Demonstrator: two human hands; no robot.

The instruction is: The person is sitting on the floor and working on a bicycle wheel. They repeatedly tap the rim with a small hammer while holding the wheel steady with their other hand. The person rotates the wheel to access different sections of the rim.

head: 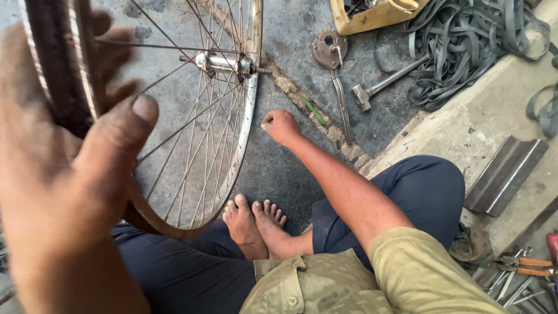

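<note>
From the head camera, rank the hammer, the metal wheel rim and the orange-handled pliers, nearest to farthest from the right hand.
1. Wheel rim, just left of the right hand.
2. Hammer, up and to the right, by the rubber strips.
3. Pliers, far lower right corner.

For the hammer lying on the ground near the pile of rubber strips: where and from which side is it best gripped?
Probably the hammer is best taken by its long metal handle, past the middle toward the far end, coming from above. The handle lies flat on the concrete, running up and right toward the rubber strips, with its heavy head nearest the person. The right hand, closed in a fist, is the nearer one.
</note>
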